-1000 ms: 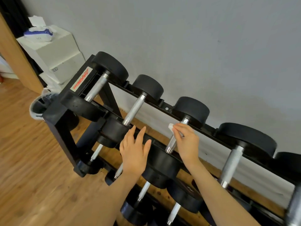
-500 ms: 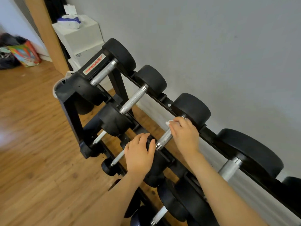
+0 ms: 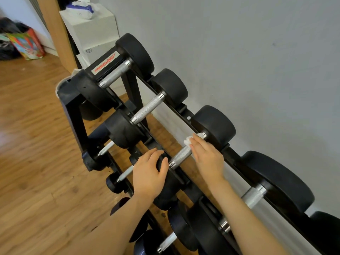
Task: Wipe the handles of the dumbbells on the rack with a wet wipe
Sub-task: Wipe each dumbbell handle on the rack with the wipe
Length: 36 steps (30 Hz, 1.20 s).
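Observation:
A black rack (image 3: 73, 111) holds several black dumbbells with knurled steel handles. My right hand (image 3: 207, 157) wraps a white wet wipe (image 3: 188, 141) round the far part of the third dumbbell's handle (image 3: 179, 157) on the top row, close to its far head (image 3: 216, 124). My left hand (image 3: 149, 174) rests over the same dumbbell's near head, fingers draped on its top and thumb beside the handle's near end. The first handle (image 3: 115, 73), second handle (image 3: 148, 108) and fourth handle (image 3: 253, 196) are bare.
Lower rows carry smaller dumbbells (image 3: 125, 174). The grey wall (image 3: 257, 61) runs right behind the rack. White boxes (image 3: 92, 28) with a wipes pack (image 3: 82, 8) stand at the rack's far end. A colourful bag (image 3: 25, 43) sits on the wooden floor (image 3: 33, 144).
My left hand has settled onto the third dumbbell's near head. My right hand stays on that handle with the wipe near its far end. The view has swung toward the rack's left end.

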Tool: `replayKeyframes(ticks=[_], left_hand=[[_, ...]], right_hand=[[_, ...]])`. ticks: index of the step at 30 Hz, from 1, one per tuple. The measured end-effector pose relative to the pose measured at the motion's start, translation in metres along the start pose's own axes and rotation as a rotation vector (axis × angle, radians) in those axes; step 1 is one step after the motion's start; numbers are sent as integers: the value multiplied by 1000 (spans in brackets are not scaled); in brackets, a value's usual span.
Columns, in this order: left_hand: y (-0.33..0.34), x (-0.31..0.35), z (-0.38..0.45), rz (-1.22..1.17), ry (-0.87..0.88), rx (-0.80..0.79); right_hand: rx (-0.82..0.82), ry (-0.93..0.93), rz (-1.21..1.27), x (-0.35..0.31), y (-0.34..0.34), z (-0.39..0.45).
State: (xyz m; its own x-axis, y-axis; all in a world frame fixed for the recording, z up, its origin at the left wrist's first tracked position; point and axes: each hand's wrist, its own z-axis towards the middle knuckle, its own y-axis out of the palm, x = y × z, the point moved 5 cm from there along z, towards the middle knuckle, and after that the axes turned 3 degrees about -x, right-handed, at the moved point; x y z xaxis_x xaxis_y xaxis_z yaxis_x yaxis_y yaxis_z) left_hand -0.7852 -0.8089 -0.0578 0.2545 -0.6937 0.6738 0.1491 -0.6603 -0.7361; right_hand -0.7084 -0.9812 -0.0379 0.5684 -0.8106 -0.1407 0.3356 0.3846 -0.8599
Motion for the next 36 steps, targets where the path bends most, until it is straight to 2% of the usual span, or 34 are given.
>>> replayKeyframes(ticks=[3,7,12,17,21,25,30,34,36], left_hand=[[-1,1,-1,-3,2,-2],[0,1,-3,11,10,6],[1,4,-6,69,45,29],[5,12,-26,181,95,100],[5,9,-24,174,101,106],[7,6,-22,166,112,122],[9,4,-22,173,114,123],[9,4,-22,174,117,130],[9,4,-22,172,118,135]], right_hand=[[-72,-76,-8,-2,5,-2],[-37,47,-19,16,0,2],[-96,-121,3,-2,3,-2],[-102,39,-55,8,-5,7],[-147,-58,-55,0,3,-3],[-88,52,-50,10,-5,1],[-167,-96,-91,3,5,-6],[-126,37,-71,12,0,1],[-153,-22,-41,6,8,-1]])
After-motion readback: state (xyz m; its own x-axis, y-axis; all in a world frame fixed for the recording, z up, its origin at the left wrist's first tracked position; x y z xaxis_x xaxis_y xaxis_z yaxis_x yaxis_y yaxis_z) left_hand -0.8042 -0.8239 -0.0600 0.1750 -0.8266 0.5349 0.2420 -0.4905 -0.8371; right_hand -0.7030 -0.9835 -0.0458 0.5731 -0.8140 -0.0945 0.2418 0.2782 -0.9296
